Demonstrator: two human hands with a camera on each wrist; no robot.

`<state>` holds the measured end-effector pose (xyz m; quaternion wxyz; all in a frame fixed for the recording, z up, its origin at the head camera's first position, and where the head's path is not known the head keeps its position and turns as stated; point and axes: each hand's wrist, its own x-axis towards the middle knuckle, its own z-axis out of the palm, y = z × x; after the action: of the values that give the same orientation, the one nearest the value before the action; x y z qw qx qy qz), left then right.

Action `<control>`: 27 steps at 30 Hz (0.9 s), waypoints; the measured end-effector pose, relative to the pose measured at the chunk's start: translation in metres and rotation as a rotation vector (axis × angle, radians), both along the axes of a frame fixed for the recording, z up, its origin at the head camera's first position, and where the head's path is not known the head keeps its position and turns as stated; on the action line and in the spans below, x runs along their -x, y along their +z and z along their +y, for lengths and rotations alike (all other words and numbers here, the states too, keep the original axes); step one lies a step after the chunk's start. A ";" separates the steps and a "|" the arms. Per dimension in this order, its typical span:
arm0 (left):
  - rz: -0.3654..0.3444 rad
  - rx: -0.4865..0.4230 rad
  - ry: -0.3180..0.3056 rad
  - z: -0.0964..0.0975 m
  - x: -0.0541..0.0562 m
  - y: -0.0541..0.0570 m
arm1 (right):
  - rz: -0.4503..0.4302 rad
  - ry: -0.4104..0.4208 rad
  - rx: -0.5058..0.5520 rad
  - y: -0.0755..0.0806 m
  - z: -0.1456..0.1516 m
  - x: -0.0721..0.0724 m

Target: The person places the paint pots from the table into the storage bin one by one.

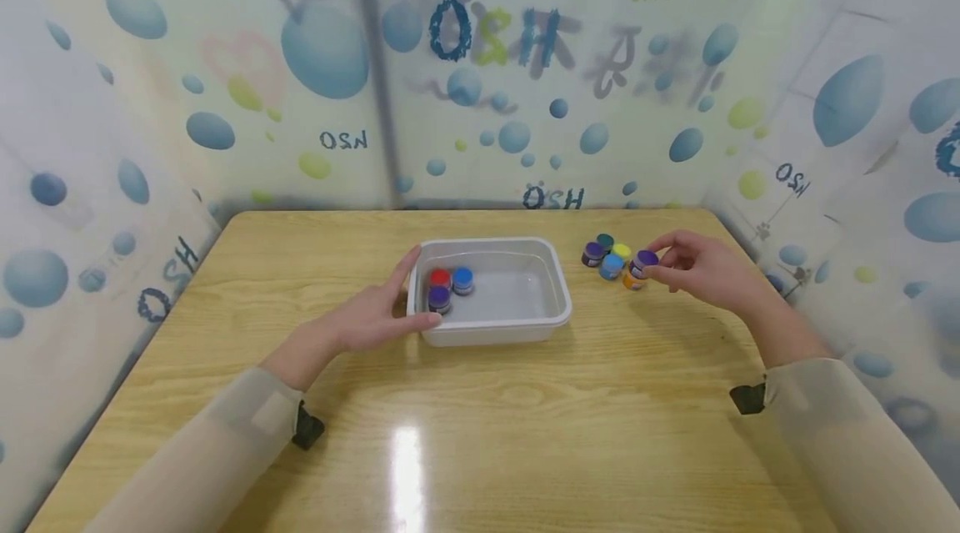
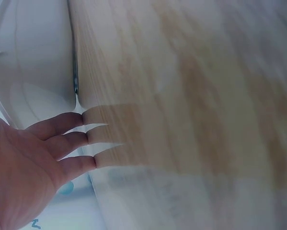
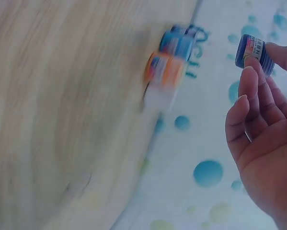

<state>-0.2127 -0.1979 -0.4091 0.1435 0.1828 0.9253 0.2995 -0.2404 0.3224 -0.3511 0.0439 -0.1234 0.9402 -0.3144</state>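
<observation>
In the head view my right hand pinches a small purple paint jar between thumb and fingers. The right wrist view shows this held jar raised off the table, with a printed label on its side. An orange paint jar stands just below it. My left hand is spread around the left end of a white plastic tray, its thumb along the front rim and fingers by the back left corner. Inside, at the left, are a red jar, a blue jar and a purple jar.
Right of the tray, a light blue jar, a yellow jar, a dark green jar and a dark purple jar stand close together. The wooden table meets patterned curtains at its back and sides.
</observation>
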 end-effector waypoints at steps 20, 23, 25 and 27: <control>-0.009 -0.017 0.002 -0.001 0.000 0.000 | -0.007 0.300 0.107 0.006 -0.139 0.005; -0.008 -0.020 0.008 0.000 0.000 0.000 | -0.021 0.329 0.093 0.002 -0.156 0.005; -0.005 -0.021 0.007 0.000 0.000 0.000 | -0.020 0.351 0.078 -0.002 -0.167 0.006; -0.004 -0.021 0.010 -0.001 -0.001 -0.001 | -0.019 0.379 0.073 -0.006 -0.178 0.008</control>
<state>-0.2121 -0.1986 -0.4098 0.1422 0.1792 0.9227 0.3102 -0.2480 0.1444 -0.3567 0.1067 -0.2967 0.8877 -0.3355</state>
